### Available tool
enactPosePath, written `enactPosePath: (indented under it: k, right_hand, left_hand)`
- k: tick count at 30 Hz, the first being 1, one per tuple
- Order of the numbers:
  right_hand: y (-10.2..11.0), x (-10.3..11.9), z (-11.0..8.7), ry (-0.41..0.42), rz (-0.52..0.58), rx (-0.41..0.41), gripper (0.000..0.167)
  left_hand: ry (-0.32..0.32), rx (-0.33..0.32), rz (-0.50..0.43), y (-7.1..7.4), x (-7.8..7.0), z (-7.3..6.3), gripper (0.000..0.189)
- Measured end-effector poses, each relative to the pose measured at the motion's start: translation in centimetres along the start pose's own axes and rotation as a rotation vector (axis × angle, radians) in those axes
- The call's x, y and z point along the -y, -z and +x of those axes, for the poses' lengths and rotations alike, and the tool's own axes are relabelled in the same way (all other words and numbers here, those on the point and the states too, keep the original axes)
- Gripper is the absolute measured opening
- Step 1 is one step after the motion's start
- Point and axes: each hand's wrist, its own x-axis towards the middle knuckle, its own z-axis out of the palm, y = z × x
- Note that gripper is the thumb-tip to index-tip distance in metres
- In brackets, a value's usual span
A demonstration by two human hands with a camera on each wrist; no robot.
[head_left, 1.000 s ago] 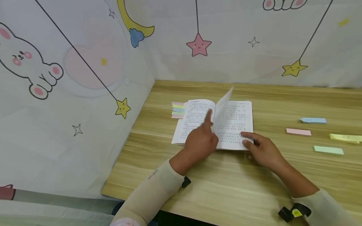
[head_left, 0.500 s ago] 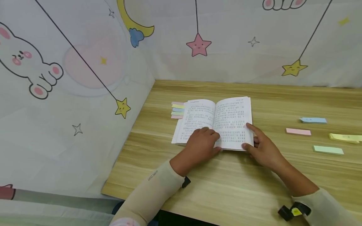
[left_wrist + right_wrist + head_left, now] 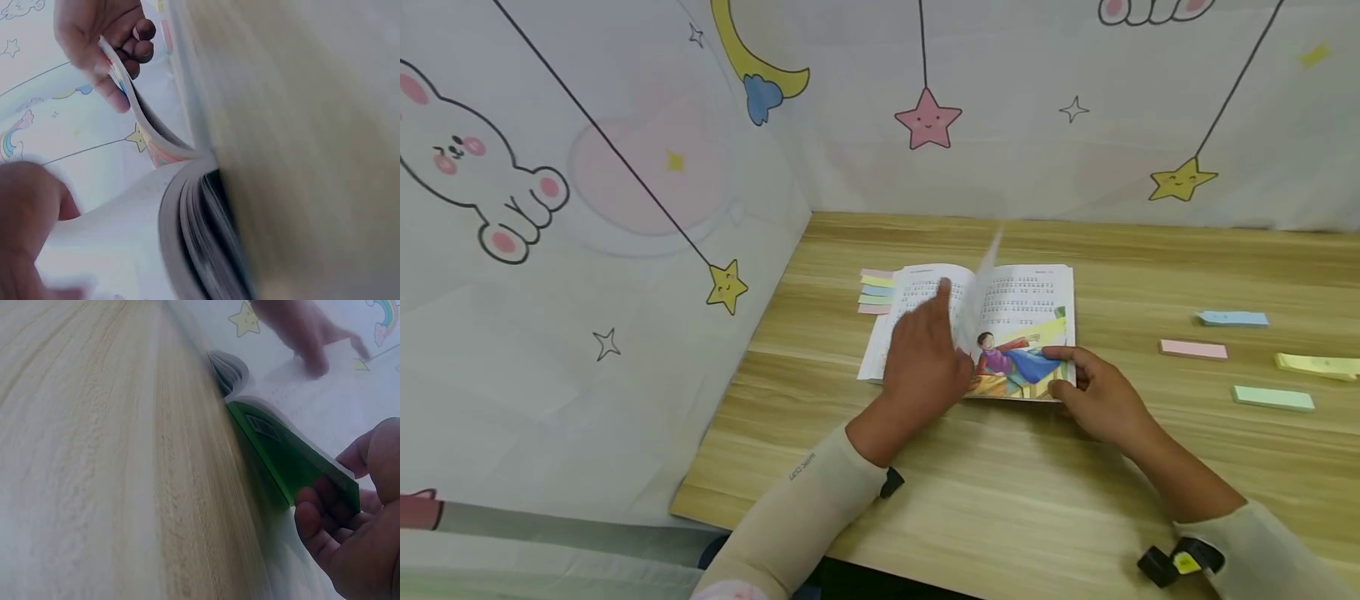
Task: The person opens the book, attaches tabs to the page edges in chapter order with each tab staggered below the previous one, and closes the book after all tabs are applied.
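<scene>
An open book [image 3: 1026,287] lies on the table, printed text on its left page and a colour picture of a figure low on its right page. One thin leaf [image 3: 981,279] stands up near the spine. My left hand [image 3: 928,346] is over the left page beside that leaf, index finger extended; it is blurred in the left wrist view. My right hand [image 3: 1097,396] grips the book's right edge. In the right wrist view its fingers [image 3: 312,525] curl under the green back cover [image 3: 269,447], which is raised off the table. Coloured index tabs [image 3: 876,292] stick out at the book's left.
Right of the book lie several sticky-note pads: a blue one [image 3: 1232,319], a pink one [image 3: 1193,349], a yellow one [image 3: 1315,364] and a green one [image 3: 1273,398]. A cartoon-printed backdrop [image 3: 1000,175] rises behind the wooden table [image 3: 1037,517] and along its left side.
One leaf has come down to the left and another now stands up, uncovering the picture page. My left hand has moved up the left page. The right hand keeps its place at the edge.
</scene>
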Motion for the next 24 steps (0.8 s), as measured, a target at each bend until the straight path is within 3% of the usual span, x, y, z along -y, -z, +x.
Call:
enactPosePath:
  k: [1,2,3,5,7,9,11,14,17,21,24]
  right_hand:
    - [0.0,0.0,0.0,0.010,-0.009,0.000,0.046]
    - [0.1,-0.1,0.0,0.021,-0.016,0.001,0.049]
    - [0.1,-0.1,0.0,0.033,-0.021,0.004,0.052]
    - [0.1,-0.3,0.0,0.041,-0.011,0.013,0.056]
    - [0.2,-0.4,0.0,0.049,0.002,0.019,0.061]
    - [0.1,-0.4,0.0,0.061,0.017,0.023,0.064]
    - [0.1,-0.4,0.1,0.072,0.015,0.019,0.068]
    - [-0.1,-0.3,0.2,0.074,-0.023,-0.002,0.074]
    - [-0.1,-0.1,0.3,0.046,-0.103,-0.034,0.074]
    - [-0.1,-0.1,0.1,0.014,-0.140,-0.043,0.061]
    - [0.1,-0.1,-0.1,-0.010,-0.102,-0.024,0.055]
  left_hand:
    - [0.035,-0.084,0.038,-0.1,0.1,0.1,0.091]
    - [0.063,-0.127,0.091,0.0,0.2,0.1,0.093]
    - [0.087,-0.128,0.142,0.2,0.2,0.1,0.094]
    - [0.101,-0.042,0.259,0.5,0.0,0.1,0.086]
    - [0.060,0.129,0.299,0.8,-0.2,0.1,0.069]
    - [-0.001,0.300,0.245,1.0,-0.5,0.0,0.048]
    - [-0.055,0.424,0.137,1.0,-0.8,-0.1,0.036]
    - [-0.106,0.526,0.015,0.8,-1.0,-0.3,0.043]
    - [-0.102,0.565,-0.008,0.7,-1.2,-0.3,0.050]
    - [-0.092,0.586,-0.034,0.7,-0.9,-0.2,0.047]
    - [-0.085,0.537,-0.073,0.8,-0.3,-0.1,0.046]
